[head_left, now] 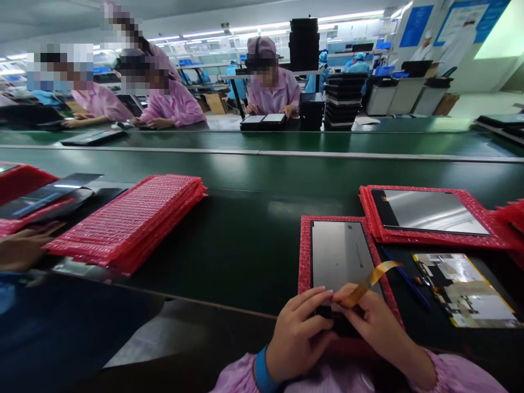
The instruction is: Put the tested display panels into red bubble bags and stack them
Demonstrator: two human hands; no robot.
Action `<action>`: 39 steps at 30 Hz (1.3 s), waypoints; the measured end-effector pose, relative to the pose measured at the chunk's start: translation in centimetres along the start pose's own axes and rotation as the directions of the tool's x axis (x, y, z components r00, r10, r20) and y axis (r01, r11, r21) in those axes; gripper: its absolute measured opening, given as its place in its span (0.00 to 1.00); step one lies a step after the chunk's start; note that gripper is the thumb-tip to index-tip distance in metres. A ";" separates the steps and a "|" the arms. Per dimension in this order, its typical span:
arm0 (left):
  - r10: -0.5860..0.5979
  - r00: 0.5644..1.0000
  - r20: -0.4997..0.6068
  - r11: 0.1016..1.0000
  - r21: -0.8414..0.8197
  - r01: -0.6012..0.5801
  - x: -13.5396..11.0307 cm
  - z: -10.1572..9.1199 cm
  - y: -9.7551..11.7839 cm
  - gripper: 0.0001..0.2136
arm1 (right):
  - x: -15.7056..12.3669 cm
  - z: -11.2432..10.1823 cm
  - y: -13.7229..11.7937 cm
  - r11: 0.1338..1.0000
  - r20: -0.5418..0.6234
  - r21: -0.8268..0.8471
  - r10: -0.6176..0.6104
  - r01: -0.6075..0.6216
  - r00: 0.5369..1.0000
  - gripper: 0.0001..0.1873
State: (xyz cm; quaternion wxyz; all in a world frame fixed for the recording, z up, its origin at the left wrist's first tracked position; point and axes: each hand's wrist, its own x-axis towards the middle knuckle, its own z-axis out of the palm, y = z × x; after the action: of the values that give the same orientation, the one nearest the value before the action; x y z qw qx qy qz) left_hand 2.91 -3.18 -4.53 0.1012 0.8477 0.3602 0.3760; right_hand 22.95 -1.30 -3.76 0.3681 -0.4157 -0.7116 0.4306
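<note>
Display panel [341,254], a flat, glossy grey rectangle with a thin dark border, lies on a red bubble-textured pad [305,256] at the near edge of the dark green desk [245,229]. My left hand [301,330] and right hand [374,322] meet over its near end, fingers pinched on an amber ribbon cable [368,283], thin and curling upward from the panel. To the right lie a second mirror-like panel [429,210] on red padding and a bare panel back [464,289] with foil patches. A stack of red bubble sheets [131,221] sits left.
</note>
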 end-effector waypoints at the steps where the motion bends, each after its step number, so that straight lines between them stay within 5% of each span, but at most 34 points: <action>1: -0.003 1.000 0.000 1.000 -0.002 0.003 0.0 0.0 0.0 0.06 | 0.0 0.0 0.0 1.000 0.003 0.000 -0.001 0.001 1.000 0.10; 16: 0.128 0.992 -0.018 0.984 0.124 -0.125 -0.1 0.1 -0.5 0.12 | -0.1 0.0 -0.1 0.998 0.032 -0.043 -0.043 0.044 0.999 0.09; 33: 0.155 0.956 0.247 0.892 0.382 -0.243 -0.7 -0.8 -0.7 0.20 | -1.0 0.5 1.1 0.967 -0.001 -0.253 0.017 -0.016 1.000 0.16; 39: 0.219 0.967 0.133 0.907 0.336 -0.252 -0.7 -0.7 -0.6 0.16 | -0.9 0.6 0.9 0.966 0.008 -0.259 0.014 -0.011 1.000 0.17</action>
State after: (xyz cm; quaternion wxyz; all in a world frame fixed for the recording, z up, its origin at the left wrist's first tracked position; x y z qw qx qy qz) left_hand 1.77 -3.29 -4.75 -0.0809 0.9058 0.3114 0.2755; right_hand 23.05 -2.01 -4.95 0.3045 -0.4625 -0.7609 0.3383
